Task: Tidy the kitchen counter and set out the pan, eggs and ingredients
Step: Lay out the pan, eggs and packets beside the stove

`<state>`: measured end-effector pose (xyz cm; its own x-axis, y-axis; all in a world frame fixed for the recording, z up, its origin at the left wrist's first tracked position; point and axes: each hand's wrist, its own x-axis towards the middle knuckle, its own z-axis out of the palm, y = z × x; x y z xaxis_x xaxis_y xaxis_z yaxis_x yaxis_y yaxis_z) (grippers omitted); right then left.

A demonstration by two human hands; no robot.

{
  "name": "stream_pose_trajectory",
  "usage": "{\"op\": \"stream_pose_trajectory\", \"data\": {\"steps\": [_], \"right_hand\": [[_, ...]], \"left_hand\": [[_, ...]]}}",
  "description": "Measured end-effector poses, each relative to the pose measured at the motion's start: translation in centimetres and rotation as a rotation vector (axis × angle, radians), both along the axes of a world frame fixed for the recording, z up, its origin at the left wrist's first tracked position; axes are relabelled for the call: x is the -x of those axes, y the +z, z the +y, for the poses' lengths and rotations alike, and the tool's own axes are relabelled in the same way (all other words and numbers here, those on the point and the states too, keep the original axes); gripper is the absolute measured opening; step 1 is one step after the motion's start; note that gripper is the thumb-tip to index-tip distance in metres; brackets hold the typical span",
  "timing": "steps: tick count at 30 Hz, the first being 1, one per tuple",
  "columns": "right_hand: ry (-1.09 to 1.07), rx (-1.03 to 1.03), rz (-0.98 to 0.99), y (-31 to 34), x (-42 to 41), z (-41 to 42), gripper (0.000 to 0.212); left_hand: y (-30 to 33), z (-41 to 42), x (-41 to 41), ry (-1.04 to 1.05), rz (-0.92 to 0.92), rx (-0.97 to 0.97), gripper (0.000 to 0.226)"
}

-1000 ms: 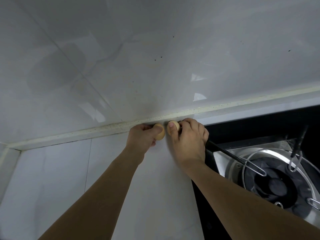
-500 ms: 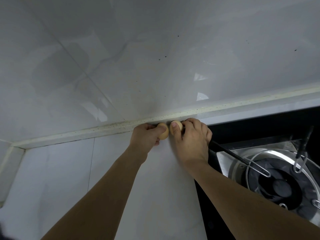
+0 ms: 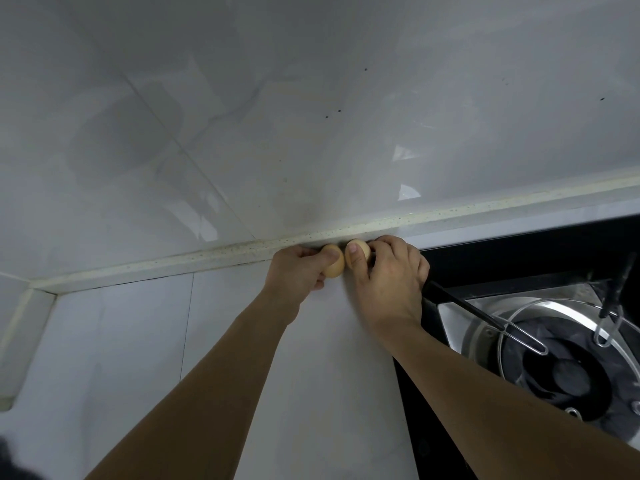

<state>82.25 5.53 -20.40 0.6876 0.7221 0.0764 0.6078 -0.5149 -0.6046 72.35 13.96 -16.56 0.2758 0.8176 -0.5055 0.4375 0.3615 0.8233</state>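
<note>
Two tan eggs sit side by side at the back of the white counter (image 3: 138, 341), against the pale backsplash strip. My left hand (image 3: 298, 271) grips the left egg (image 3: 335, 266) with thumb over it and fingers curled behind. My right hand (image 3: 388, 275) holds the right egg (image 3: 362, 252), thumb on its front and fingers wrapped over the top. The eggs nearly touch each other. No pan is in view.
A black gas hob (image 3: 519, 258) lies right of my right hand, with a steel burner ring (image 3: 568, 368) and wire pan supports. A grey tiled wall (image 3: 311, 116) rises behind the counter. A counter corner sits at the far left.
Both hands and the eggs stay in the same spot at the wall; only the camera has shifted slightly.
</note>
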Motion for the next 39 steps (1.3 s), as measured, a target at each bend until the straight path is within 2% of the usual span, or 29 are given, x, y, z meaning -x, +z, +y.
{"op": "stream_pose_trajectory", "data": {"steps": [19, 23, 30, 35, 39], "right_hand": [[0.001, -0.011, 0.011, -0.1, 0.0, 0.0, 0.048], [0.001, 0.000, 0.011, -0.3, 0.0, -0.1, 0.049], [-0.004, -0.110, 0.082, 0.3, 0.0, -0.7, 0.044], [0.091, -0.227, 0.023, 2.0, 1.4, -2.2, 0.057], [0.245, -0.188, -0.092, 3.1, 3.8, -2.9, 0.057]], "left_hand": [[-0.4, -0.1, 0.2, 0.006, 0.004, -0.028, 0.016], [-0.6, -0.1, 0.5, 0.004, 0.012, -0.038, 0.026], [-0.1, -0.3, 2.5, 0.073, 0.008, -0.042, 0.021], [0.2, -1.5, 6.2, 0.181, -0.015, -0.035, 0.026], [0.9, -2.4, 9.4, 0.186, 0.008, -0.068, 0.038]]}}
